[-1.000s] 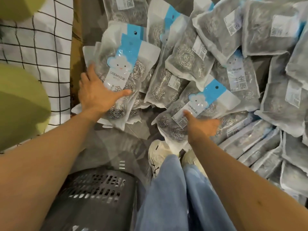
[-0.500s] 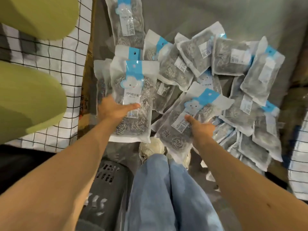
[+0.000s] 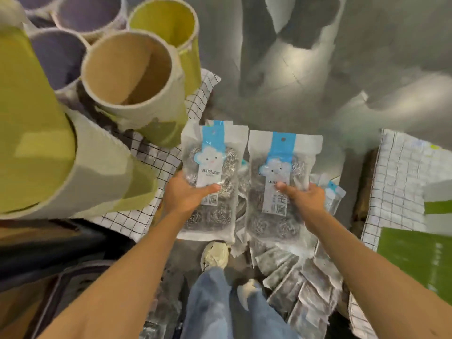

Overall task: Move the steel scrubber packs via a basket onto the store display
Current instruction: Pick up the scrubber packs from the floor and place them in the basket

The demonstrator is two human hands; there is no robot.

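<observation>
The slip worried me most. Each pack was a slick plastic bag held only by a thumb on the front and fingers behind. The left pack [image 3: 212, 165] showed another bag edge behind its top, so I judged a stack could fan out and drop on the way to the basket. The second risk lay underfoot: loose packs [image 3: 296, 277] were strewn on the floor at the near right, just beside the shoes [image 3: 215, 254], and a step there could crush one or skid on it. A swing to the left could also knock the tall round bins [image 3: 132, 69] leaning over the checked cloth [image 3: 146, 157].

Both arms reached forward and down, side by side. The left hand [image 3: 188, 194] gripped the left pack at its lower left edge, thumb laid across the label. The right hand [image 3: 305, 199] gripped the right pack [image 3: 281, 167] from its right side, thumb pressed on the label. Both packs were upright with labels toward me, held above the floor and almost touching each other. A dark rim [image 3: 80, 275] at the near left may have been the basket, but it was too blurred for me to tell
</observation>
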